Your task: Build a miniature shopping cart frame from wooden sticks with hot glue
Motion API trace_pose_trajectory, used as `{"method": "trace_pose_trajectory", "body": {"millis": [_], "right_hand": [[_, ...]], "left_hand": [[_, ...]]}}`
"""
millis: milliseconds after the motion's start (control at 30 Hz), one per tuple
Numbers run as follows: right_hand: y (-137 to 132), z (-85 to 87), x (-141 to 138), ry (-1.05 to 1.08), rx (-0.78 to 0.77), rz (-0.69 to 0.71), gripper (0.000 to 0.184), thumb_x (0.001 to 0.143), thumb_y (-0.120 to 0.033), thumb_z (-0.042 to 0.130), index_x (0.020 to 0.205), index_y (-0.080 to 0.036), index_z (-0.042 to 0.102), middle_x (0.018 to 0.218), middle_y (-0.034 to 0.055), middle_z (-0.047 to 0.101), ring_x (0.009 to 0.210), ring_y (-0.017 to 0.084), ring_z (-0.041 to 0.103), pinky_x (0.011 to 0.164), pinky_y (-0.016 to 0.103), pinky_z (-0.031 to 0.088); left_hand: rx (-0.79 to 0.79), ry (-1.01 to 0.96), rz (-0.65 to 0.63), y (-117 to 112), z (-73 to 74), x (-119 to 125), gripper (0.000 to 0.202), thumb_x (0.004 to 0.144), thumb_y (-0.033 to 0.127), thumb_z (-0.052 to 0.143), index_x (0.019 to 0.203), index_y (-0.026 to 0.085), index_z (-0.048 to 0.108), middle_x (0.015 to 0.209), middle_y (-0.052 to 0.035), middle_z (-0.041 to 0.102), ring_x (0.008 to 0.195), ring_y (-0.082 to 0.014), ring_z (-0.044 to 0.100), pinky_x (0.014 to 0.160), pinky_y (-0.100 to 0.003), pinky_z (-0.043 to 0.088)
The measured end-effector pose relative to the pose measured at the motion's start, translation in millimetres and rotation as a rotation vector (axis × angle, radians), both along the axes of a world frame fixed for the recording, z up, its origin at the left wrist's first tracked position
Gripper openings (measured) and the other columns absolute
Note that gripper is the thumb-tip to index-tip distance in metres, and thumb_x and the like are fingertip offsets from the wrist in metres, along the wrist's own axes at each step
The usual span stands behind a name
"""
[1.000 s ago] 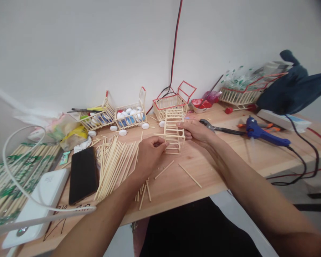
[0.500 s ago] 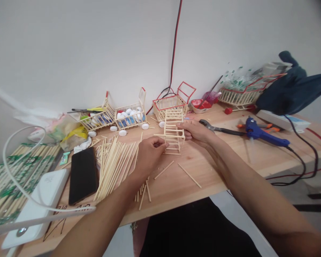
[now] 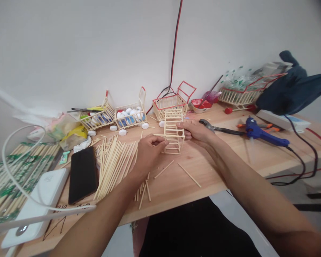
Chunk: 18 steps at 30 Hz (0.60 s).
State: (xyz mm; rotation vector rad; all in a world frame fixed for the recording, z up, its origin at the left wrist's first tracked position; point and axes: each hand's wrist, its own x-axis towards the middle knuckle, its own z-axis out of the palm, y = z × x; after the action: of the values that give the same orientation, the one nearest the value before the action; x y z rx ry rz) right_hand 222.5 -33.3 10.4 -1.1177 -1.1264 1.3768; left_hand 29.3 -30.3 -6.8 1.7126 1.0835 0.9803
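Note:
Between my hands is a small cage-like frame of wooden sticks [image 3: 173,123], pale and ladder-barred. My right hand [image 3: 198,132] grips its right side, thumb and fingers closed around the bars. From the left, my left hand [image 3: 151,151] pinches at the frame's near part. A thin wooden stick [image 3: 160,135] passes over those fingers and lies across the frame, its left end sticking out; the exact grip is partly hidden by the fingers. Loose cut sticks [image 3: 189,175] lie on the wooden table just in front of the frame.
Long sticks [image 3: 115,167] lie beside a phone [image 3: 82,175] and white power bank [image 3: 39,207]. Behind stand stick carts, including a red-rimmed cart [image 3: 168,107]. To the right are pliers [image 3: 222,130], a blue glue gun [image 3: 264,135] with its cord, and red paint dishes [image 3: 200,105].
Almost nothing differs. My left hand has shifted very slightly upward at the frame; my right hand keeps its hold.

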Motion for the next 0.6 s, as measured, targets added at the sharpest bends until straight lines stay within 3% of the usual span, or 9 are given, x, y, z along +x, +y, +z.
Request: {"method": "trace_pose_trajectory", "body": {"millis": [133,600], "right_hand": [[0.5,-0.6,-1.3,0.037,-0.025,-0.028,0.042,0.068,-0.034,0.075,0.055,-0.018,0.039,0.04,-0.0097,0.031,0.038,0.002,0.022,0.037,0.016,0.016],[-2.0,1.4,-0.7,0.085,-0.046,-0.021,0.043,0.066,-0.031,0.077,0.055,-0.018,0.038,0.04,-0.0099,0.031,0.039,0.001,0.02,0.038,0.016,0.014]], "left_hand": [[-0.059,-0.037,-0.032,-0.5,-0.9,0.2,0.019,0.075,0.032,0.066,0.071,0.015,0.07,0.063,-0.002,0.064,0.058,-0.0127,0.058,0.061,-0.026,0.046],[-0.059,-0.09,-0.029,-1.3,0.6,0.5,0.015,0.074,0.029,0.067,0.069,0.015,0.07,0.066,-0.002,0.065,0.058,-0.012,0.061,0.062,-0.025,0.049]]}}
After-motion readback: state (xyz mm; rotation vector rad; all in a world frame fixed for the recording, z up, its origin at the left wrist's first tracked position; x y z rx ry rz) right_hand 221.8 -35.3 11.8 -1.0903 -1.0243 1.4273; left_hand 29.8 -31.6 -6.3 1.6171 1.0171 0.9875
